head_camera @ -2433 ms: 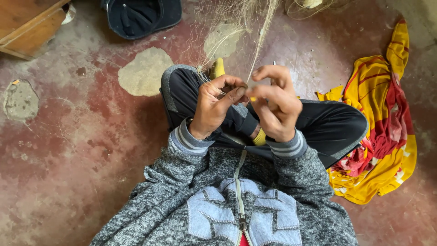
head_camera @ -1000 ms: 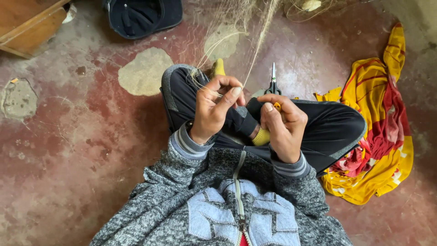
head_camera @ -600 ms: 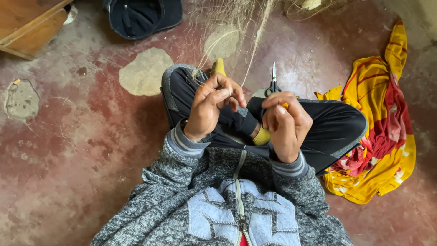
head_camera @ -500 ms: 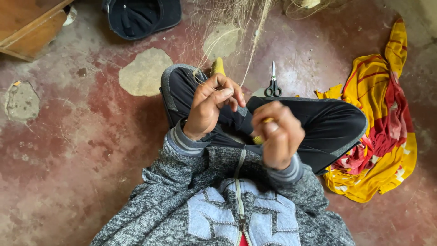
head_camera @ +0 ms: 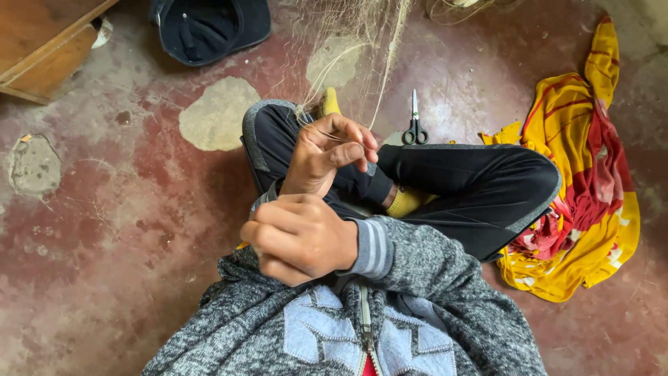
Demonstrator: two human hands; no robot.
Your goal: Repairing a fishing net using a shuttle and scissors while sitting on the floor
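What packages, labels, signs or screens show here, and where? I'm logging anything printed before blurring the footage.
None in view: no package, label, sign or screen.
The only patterned surfaces are plain ones: pale blue patches on the grey jacket, and the yellow and red cloth on the floor at right.

No pkgs, labels, signs, screens.
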